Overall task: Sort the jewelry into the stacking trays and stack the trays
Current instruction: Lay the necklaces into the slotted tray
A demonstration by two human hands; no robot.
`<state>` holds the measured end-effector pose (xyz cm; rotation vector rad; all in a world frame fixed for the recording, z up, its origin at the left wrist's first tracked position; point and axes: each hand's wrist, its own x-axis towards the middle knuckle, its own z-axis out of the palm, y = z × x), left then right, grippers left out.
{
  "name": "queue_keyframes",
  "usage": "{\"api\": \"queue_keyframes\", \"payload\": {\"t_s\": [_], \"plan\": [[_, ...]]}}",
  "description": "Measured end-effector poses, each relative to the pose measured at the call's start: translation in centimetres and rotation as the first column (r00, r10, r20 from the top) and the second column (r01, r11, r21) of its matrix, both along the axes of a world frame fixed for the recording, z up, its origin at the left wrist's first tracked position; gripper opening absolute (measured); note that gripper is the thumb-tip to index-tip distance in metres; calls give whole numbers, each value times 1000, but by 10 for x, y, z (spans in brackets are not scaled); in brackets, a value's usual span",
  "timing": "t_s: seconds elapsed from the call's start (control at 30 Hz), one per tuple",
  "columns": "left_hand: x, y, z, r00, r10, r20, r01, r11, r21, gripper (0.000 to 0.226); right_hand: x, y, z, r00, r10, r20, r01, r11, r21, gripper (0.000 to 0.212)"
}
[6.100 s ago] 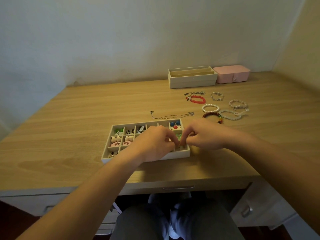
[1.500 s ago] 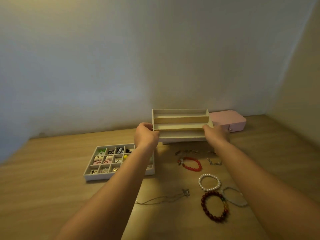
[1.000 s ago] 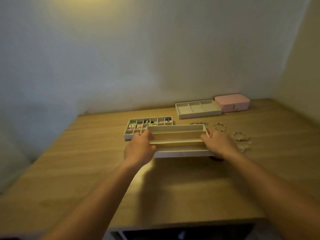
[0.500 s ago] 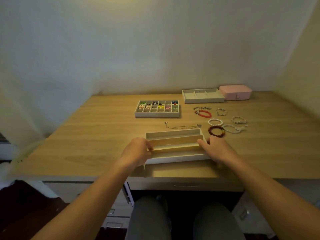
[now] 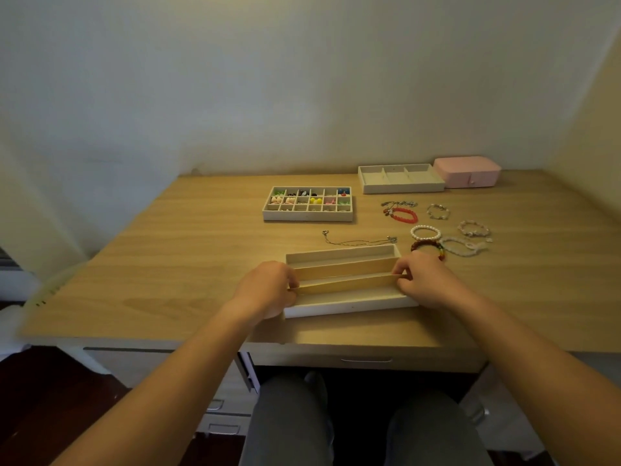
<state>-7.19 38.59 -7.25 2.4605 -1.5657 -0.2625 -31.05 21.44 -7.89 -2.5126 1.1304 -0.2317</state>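
Now, at the left, the left hand [image 5: 268, 288] has its fingers curled round the left end of the long-slot tray [image 5: 353, 303], which sits near the front edge of the desk [image 5: 168, 264], its lanes bare as far as can be seen; behind it, toward the back edge, the grid tray [image 5: 307, 216] already holds small pieces in many of its cells, so that part of the sorting looks done; just beyond the long-slot tray lies the necklace [image 5: 359, 241], loose on the wood; further right, by the back edge, the three-section tray [image 5: 403, 188] stands unfilled; the bracelets, among them the red bracelet [image 5: 401, 215], the pearl bracelet [image 5: 425, 233] and the dark bead bracelet [image 5: 428, 247], lie scattered toward the right edge, unsorted; the right hand [image 5: 426, 280] pinches the tray's right end; the pink box [image 5: 467, 171] sits shut at the back right corner. By my reckoning the necklace and bracelets remain to be placed, and no tray is stacked yet.
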Motion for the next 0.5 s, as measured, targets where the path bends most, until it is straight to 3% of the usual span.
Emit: {"api": "queue_keyframes", "payload": {"t_s": [0.5], "plan": [[3, -1, -3, 999, -6, -47, 6, 1000, 2, 18, -3, -5, 2, 999, 7, -45, -5, 998, 55, 25]]}}
